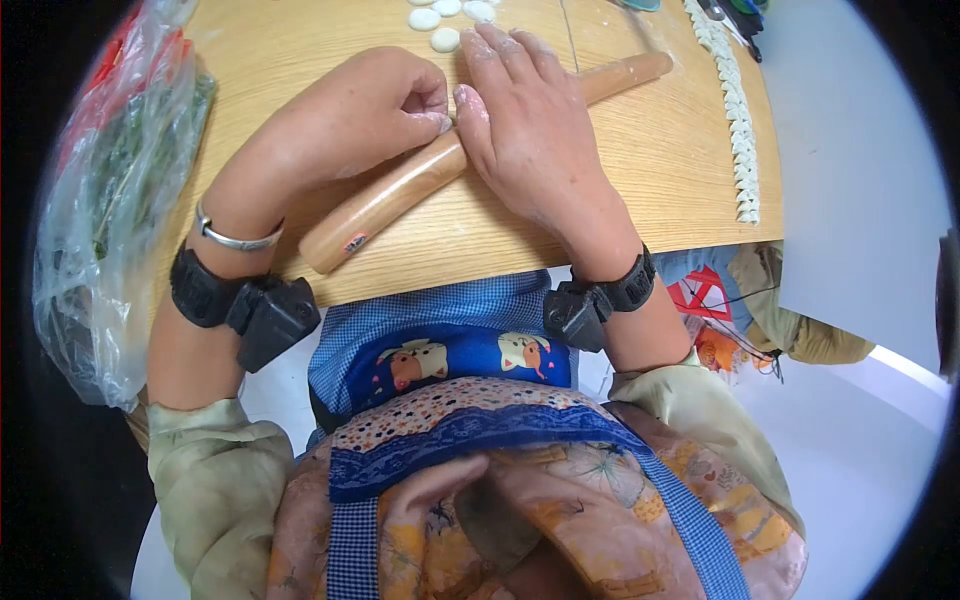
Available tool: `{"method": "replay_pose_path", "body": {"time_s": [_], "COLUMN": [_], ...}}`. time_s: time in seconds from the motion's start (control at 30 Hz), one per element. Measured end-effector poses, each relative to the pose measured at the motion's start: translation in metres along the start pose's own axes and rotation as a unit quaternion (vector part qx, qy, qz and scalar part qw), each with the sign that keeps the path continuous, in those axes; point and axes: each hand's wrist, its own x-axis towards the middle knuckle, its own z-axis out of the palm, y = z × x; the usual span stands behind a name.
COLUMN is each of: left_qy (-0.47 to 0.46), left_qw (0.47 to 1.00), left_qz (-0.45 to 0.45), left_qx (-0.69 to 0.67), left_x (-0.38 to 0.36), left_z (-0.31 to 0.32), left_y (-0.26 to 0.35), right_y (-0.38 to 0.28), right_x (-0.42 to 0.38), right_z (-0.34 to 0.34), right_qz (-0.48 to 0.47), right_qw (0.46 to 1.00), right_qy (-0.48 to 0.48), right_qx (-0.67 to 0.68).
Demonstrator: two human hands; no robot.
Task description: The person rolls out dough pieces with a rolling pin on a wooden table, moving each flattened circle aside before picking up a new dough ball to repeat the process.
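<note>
The left hand (530, 115) lies palm down, fingers extended and slightly apart, with white powder on them. Beside the left hand's thumb, the right hand (400, 100) curls its fingers inward, thumb drawn against them.

Probably a kitchen: rolling pin (385, 205), dough rounds (424, 19), wooden table (670, 170).

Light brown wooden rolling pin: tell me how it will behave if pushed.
The light brown wooden rolling pin would probably roll if pushed sideways, being a plain round rod. It should stay stiff, since it looks like solid, straight wood. Its smooth, shiny surface may slip a little under the white-dusted right hand.
</note>
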Motion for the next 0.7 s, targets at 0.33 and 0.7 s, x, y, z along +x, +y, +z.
{"method": "replay_pose_path", "body": {"time_s": [0.33, 0.7], "left_qy": [-0.016, -0.006], "left_qw": [0.999, 1.000], "left_qz": [0.027, -0.018], "left_qx": [0.039, 0.017], "left_x": [0.001, 0.001], "left_z": [-0.002, 0.002], "left_y": [0.004, 0.007], "right_y": [-0.002, -0.001], "right_x": [-0.079, -0.064], "right_z": [-0.053, -0.045], "right_qz": [0.021, 0.015], "right_qw": [0.994, 0.996], "right_qy": [-0.106, -0.084], "right_qx": [0.014, 0.021]}}
